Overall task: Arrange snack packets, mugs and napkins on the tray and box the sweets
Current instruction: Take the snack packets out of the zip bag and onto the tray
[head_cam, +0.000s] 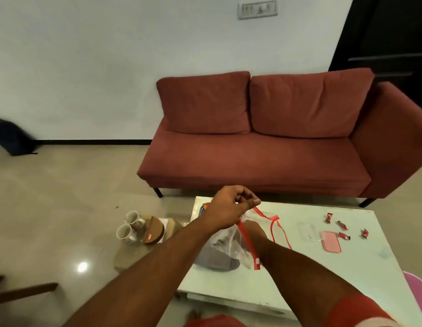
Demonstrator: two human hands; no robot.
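Clear plastic bag (229,244) with red trim sat on the glass table (323,279). Left hand (231,208) pinched the trim, raised. Right hand (253,229) was inside the bag, fingers hidden: cannot tell. Sweets (344,235) lay loose by the pink lid (330,242). Mugs (131,218) sat off-table, left.

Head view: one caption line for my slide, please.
Left hand pinches the red trim of a clear bag, right hand half hidden; sweets lie on the table.

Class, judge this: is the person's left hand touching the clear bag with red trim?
Touching. In the head view the left hand pinches the red trim at the top of the clear bag.
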